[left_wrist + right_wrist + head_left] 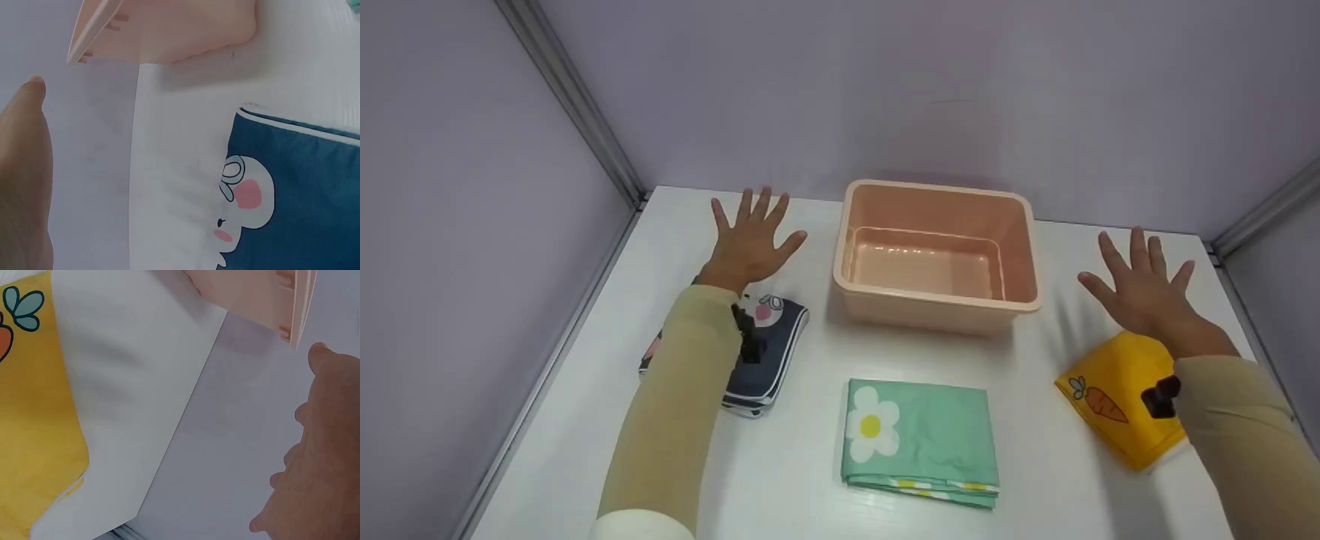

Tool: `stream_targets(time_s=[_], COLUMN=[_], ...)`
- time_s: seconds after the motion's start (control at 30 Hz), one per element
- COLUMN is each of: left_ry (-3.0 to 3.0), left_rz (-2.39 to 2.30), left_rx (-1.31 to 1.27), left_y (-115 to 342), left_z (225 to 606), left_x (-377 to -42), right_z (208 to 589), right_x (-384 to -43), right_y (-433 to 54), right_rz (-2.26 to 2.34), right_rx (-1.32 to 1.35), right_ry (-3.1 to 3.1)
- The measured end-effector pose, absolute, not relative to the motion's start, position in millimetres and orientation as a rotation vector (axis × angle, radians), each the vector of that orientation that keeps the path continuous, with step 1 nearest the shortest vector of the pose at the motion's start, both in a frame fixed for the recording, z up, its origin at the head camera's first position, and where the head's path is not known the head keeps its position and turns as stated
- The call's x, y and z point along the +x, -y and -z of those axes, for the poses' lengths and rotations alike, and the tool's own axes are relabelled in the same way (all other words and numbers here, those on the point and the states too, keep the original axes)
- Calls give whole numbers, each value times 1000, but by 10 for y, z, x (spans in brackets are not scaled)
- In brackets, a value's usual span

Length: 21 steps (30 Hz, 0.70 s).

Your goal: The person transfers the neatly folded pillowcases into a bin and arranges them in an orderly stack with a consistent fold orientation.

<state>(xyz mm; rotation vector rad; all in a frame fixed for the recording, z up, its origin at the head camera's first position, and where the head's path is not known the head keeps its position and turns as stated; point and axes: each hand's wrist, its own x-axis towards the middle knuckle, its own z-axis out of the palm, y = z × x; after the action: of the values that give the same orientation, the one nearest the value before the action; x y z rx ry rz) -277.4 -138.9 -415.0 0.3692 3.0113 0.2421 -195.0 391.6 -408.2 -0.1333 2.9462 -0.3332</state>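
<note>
In the head view my left hand (748,244) is held with its fingers spread, above the table's back left, and holds nothing. A folded navy cloth (769,352) with a white cartoon animal lies beneath that wrist, partly hidden by the forearm. My right hand (1147,296) also has its fingers spread, at the right, holding nothing. Just below it lies a folded yellow cloth (1117,382) with a carrot print, its right part covered by the sleeve. A folded green cloth (934,431) with a white flower lies at the front middle. Between the hands stands a pink plastic bin (937,304).
The white table (780,480) meets a pale wall (922,97) behind the bin. Side panels (450,225) with metal corner posts (577,105) close off the left and right. No objects show inside the bin.
</note>
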Motion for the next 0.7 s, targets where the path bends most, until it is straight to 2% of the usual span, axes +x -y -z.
stream_targets(time_s=[0.7], left_ry=[-3025], left_rz=[-181], left_rx=[562], left_y=[1580], left_z=[4449], left_x=[-2433], right_z=[4191], right_x=[-1625], right_y=[-3874], right_rz=[364], right_rx=[-251], right_ry=[-2979])
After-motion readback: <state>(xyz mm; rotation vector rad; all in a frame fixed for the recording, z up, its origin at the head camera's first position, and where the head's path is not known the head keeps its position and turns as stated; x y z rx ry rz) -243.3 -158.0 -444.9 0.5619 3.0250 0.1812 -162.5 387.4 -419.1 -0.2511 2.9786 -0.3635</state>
